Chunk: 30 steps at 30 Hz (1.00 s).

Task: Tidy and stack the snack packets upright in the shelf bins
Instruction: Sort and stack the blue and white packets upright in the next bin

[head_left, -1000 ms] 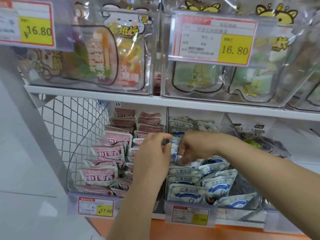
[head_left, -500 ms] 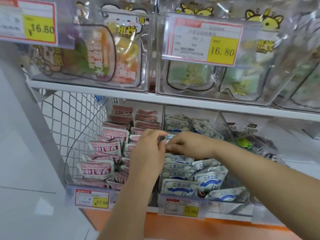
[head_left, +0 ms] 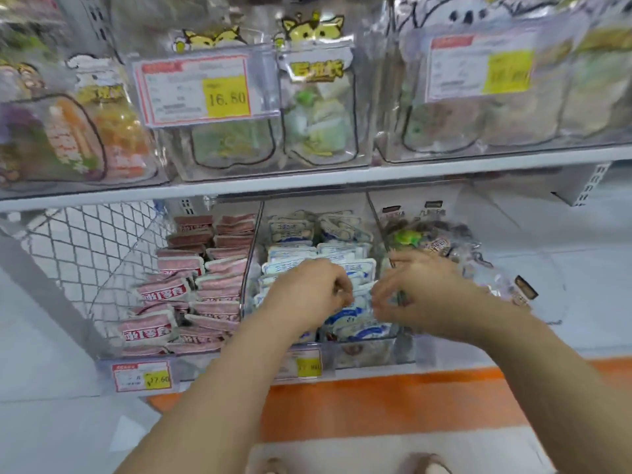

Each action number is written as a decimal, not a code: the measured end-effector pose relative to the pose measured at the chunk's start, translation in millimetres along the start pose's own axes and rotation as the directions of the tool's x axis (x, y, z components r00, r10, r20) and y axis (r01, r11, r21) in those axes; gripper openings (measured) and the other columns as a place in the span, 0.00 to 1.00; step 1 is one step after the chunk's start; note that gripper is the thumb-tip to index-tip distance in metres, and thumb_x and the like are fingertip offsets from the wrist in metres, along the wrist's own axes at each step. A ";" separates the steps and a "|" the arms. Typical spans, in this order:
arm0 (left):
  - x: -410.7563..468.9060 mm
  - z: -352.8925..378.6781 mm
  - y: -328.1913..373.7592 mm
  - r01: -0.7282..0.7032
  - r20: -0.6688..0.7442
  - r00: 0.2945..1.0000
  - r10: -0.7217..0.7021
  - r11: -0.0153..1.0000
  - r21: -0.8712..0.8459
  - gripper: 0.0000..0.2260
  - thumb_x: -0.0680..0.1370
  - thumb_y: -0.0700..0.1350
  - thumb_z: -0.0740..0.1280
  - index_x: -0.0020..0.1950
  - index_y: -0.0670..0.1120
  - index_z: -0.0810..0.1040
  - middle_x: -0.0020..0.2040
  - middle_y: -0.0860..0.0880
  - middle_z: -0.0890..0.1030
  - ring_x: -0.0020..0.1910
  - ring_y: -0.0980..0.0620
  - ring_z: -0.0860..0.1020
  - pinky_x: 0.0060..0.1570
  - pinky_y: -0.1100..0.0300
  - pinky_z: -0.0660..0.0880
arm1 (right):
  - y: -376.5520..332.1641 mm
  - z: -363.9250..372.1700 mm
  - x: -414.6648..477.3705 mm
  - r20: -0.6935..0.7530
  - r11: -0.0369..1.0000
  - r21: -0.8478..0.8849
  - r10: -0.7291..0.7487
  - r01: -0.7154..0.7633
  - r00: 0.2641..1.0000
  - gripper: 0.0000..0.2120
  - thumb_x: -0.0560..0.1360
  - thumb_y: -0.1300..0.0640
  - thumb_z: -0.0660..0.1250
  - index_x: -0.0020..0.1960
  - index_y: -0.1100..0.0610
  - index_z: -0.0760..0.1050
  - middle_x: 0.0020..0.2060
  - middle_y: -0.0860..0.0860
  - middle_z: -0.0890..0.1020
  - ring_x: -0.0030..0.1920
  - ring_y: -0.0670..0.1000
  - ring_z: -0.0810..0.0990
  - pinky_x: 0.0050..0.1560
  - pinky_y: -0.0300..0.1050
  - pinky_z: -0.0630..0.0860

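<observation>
The blue-and-white packets (head_left: 342, 251) fill the clear middle bin (head_left: 362, 354) at the front edge of the lower shelf (head_left: 547, 268). They stand in two rows from front to back, printed faces towards the front edge and long axes running across the bin. Those at the front lean over.

The left hand (head_left: 307, 292) curls its fingers (head_left: 342, 294) over the top edges of the front packets. The right hand (head_left: 424, 289) meets it with bent fingers, but blur hides whether they pinch.

Pink packets (head_left: 164, 292) lie stacked in the neighbouring bin beside wire mesh (head_left: 85, 254). The upper shelf (head_left: 307, 181) carries clear bins of pouches (head_left: 307, 107). An orange strip (head_left: 376, 405) runs below.
</observation>
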<state>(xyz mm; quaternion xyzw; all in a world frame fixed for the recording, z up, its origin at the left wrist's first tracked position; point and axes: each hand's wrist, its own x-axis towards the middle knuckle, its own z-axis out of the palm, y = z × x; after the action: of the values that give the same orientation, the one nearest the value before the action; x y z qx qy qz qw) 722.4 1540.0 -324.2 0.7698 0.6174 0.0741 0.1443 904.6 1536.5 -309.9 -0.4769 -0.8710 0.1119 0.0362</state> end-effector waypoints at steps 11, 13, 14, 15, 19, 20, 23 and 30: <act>18.4 4.7 16.6 -0.173 0.088 0.984 0.154 0.944 0.279 0.04 0.77 0.48 0.66 0.48 0.50 0.78 0.59 0.55 0.73 0.55 0.51 0.74 0.49 0.54 0.73 | 5.7 37.5 -5.4 -0.280 0.971 -0.100 -0.238 0.218 0.930 0.07 0.67 0.61 0.72 0.37 0.49 0.80 0.32 0.45 0.82 0.43 0.49 0.78 0.72 0.63 0.55; 19.9 7.5 20.0 -0.205 -0.049 0.974 0.219 0.958 0.201 0.05 0.77 0.49 0.66 0.47 0.50 0.80 0.56 0.57 0.73 0.56 0.54 0.70 0.49 0.58 0.69 | 10.6 43.0 -7.2 -0.364 0.967 -0.073 -0.253 0.243 0.896 0.10 0.63 0.63 0.73 0.31 0.49 0.77 0.25 0.44 0.78 0.32 0.48 0.76 0.66 0.62 0.66; 20.0 8.7 20.7 -0.211 -0.106 0.968 0.228 0.966 0.150 0.06 0.76 0.50 0.67 0.47 0.50 0.80 0.53 0.58 0.73 0.55 0.55 0.69 0.48 0.59 0.68 | 12.2 45.4 -7.7 -0.383 0.963 -0.076 -0.266 0.257 0.885 0.10 0.63 0.62 0.72 0.30 0.48 0.77 0.24 0.43 0.77 0.30 0.47 0.75 0.65 0.60 0.67; 20.1 10.1 19.7 -0.207 -0.122 0.968 0.219 0.973 0.105 0.06 0.76 0.50 0.67 0.46 0.50 0.81 0.50 0.59 0.72 0.55 0.55 0.67 0.49 0.59 0.68 | 12.5 46.7 -8.4 -0.396 0.960 -0.079 -0.279 0.270 0.875 0.10 0.64 0.61 0.71 0.30 0.48 0.77 0.24 0.43 0.77 0.30 0.47 0.75 0.65 0.58 0.68; 16.2 25.1 11.7 -0.150 0.052 0.988 0.147 0.987 0.060 0.06 0.76 0.48 0.67 0.49 0.49 0.82 0.52 0.57 0.73 0.55 0.53 0.67 0.53 0.54 0.69 | 12.6 51.7 -8.9 -0.448 0.954 -0.063 -0.288 0.292 0.846 0.09 0.64 0.61 0.73 0.31 0.48 0.79 0.25 0.43 0.78 0.30 0.46 0.76 0.65 0.53 0.67; 16.7 27.6 10.6 -0.164 0.069 0.985 0.159 0.984 0.072 0.06 0.77 0.48 0.67 0.50 0.48 0.82 0.53 0.55 0.74 0.55 0.53 0.67 0.53 0.54 0.69 | 12.5 53.2 -8.6 -0.455 0.957 -0.056 -0.279 0.285 0.846 0.09 0.63 0.62 0.73 0.31 0.48 0.79 0.25 0.43 0.78 0.30 0.46 0.76 0.64 0.52 0.68; 19.8 25.7 10.2 -0.214 0.171 0.964 0.202 0.975 0.056 0.07 0.77 0.46 0.67 0.50 0.46 0.83 0.55 0.53 0.74 0.50 0.56 0.68 0.52 0.57 0.69 | 12.4 56.3 -7.7 -0.444 0.960 -0.067 -0.272 0.271 0.854 0.11 0.62 0.62 0.74 0.30 0.48 0.78 0.24 0.43 0.77 0.30 0.46 0.75 0.65 0.52 0.68; 14.6 -11.9 5.1 -0.043 0.121 0.989 0.086 0.946 -0.322 0.12 0.79 0.47 0.65 0.62 0.48 0.77 0.51 0.56 0.77 0.45 0.64 0.76 0.48 0.71 0.70 | 12.7 49.4 -10.3 -0.475 0.967 -0.147 -0.254 0.208 0.843 0.09 0.60 0.56 0.79 0.33 0.47 0.79 0.42 0.45 0.83 0.49 0.52 0.80 0.66 0.63 0.64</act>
<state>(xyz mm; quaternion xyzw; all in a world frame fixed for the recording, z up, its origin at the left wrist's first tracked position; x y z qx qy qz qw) 726.9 1554.7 -312.3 0.7594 0.5609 0.1256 0.3049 912.2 1526.6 -360.5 -0.3823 -0.8884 -0.0570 0.2476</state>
